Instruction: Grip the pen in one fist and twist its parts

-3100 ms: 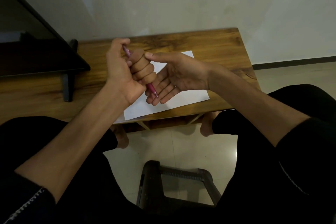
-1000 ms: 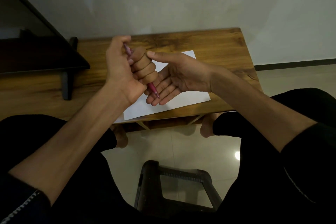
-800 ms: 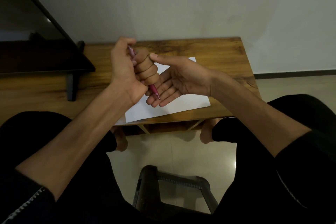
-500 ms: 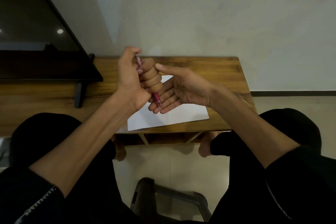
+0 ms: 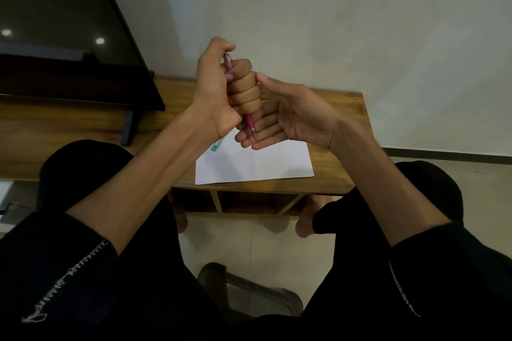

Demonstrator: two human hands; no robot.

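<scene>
While my left hand [image 5: 221, 91] keeps its fist wrapped around the pink pen [image 5: 250, 125], tip down over my flat, empty right hand [image 5: 279, 116], both have risen above the white paper [image 5: 255, 163], revealing a teal pen [image 5: 217, 144].

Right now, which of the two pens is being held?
The pink pen, gripped upright in the left hand. The teal pen lies on the paper, mostly hidden behind that hand.

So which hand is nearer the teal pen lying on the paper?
Left. The left hand, gripping the pink pen, has its heel just above the teal pen; the right hand is open, further right over the paper.
</scene>
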